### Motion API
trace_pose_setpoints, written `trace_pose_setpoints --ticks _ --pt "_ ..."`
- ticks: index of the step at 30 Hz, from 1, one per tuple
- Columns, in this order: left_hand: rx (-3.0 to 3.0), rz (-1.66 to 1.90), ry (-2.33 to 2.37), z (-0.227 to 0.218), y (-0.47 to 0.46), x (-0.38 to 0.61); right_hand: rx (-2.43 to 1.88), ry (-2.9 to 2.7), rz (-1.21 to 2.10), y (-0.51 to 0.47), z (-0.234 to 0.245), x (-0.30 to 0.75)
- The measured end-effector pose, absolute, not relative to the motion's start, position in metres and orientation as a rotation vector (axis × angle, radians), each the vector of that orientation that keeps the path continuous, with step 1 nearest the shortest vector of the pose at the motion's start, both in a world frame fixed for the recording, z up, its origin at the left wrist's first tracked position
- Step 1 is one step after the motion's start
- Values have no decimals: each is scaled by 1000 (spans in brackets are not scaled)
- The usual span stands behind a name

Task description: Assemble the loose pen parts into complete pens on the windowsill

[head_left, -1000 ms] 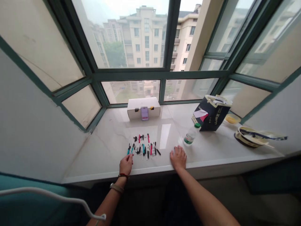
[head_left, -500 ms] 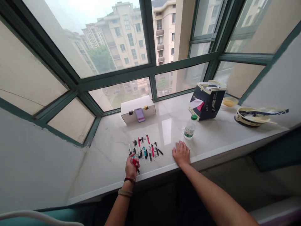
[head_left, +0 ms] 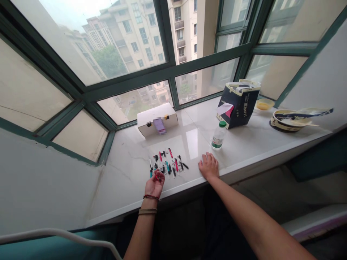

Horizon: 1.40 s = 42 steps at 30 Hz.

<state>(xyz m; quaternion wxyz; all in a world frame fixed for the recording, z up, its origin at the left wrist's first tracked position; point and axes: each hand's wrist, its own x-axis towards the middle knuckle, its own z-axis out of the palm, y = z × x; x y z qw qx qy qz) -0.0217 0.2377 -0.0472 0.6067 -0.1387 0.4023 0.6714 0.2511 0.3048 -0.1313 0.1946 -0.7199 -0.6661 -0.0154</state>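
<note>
“Marble-patterned windowsill [head_left: 121,187], green window frames [head_left: 127,80] above, apartment blocks [head_left: 135,32] outside. What lies on it?”

“Loose pen parts [head_left: 176,165] in rough rows: pink-red, teal and black barrels, with thin white pieces among them.”

“And the hands?”

“Apart. The left hand [head_left: 154,186] is turned palm up at the parts' seven o'clock edge, fingers curled round a red-and-black pen piece [head_left: 158,177]. It's too small and covered for me to make out its exact shape.”

“What about the right hand [head_left: 209,167]?”

“Palm down on the sill at three o'clock from the parts, fingers loosely spread.”

“Anything near it?”

“A green-capped plastic bottle [head_left: 217,139], upright, just off at one o'clock. Past that, toward one o'clock again, stands a navy paper bag [head_left: 240,108], with a takeaway bowl [head_left: 282,126] between its three and four.”

“And behind the parts?”

“A white box [head_left: 154,112], near twelve o'clock, a blurred purple item [head_left: 159,126] at its front.”
</note>
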Motion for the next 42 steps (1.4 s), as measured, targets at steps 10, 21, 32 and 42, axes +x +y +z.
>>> trace_pose_setpoints --ticks 10,21,32,42 --pt "-330 1398 799 -68 230 -24 -2019 -1856 -37 303 -128 251" --pt "-39 1205 1095 -60 260 -41 -2017 -1856 2 303 -125 250" --pt "245 1244 1361 -58 239 -47 -2017 -1862 27 303 -125 251" --pt "852 1189 1441 -74 178 7 -2032 -1865 4 301 -122 249"
